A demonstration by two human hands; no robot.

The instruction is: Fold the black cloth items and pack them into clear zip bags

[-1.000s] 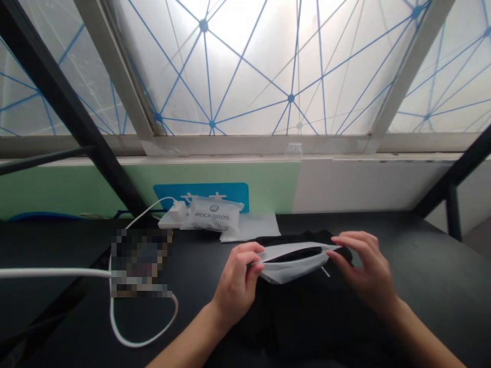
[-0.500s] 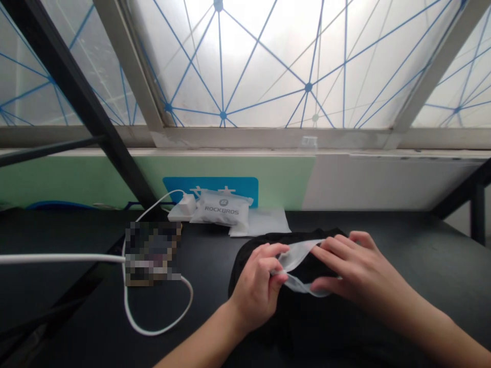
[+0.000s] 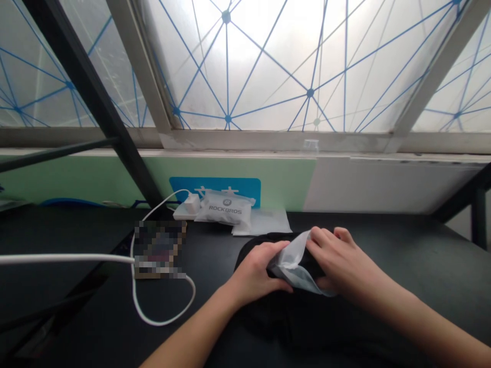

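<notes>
Left hand (image 3: 255,268) and right hand (image 3: 337,260) now close together at mid-desk, both gripping a frosted plastic pouch (image 3: 289,268). Compared with the view half a second earlier, the gap between the hands is narrower and the pouch is no longer stretched flat between them: it is bunched and folded, its mouth narrowed, with a crumpled corner hanging below the right hand. Left hand curls over the pouch's left side, its palm down on the dark material. Right-hand fingers bear on the pouch's upper edge, thumb tucked beneath.

Pouch sits on top of a black cloth bundle (image 3: 264,312), which spreads toward the near edge of the desk (image 3: 402,255). Dark material shows in the pouch's opening; how much is inside cannot be told.

Toward the back edge: a puffy white ROCKBROS bag (image 3: 225,210), closed, contents hidden, lying partly on a flat translucent sheet (image 3: 266,223). Just left of it, a white charger (image 3: 192,205) with a white cable (image 3: 65,259) looping around a pixelated object (image 3: 159,249), which cannot be made out.
</notes>
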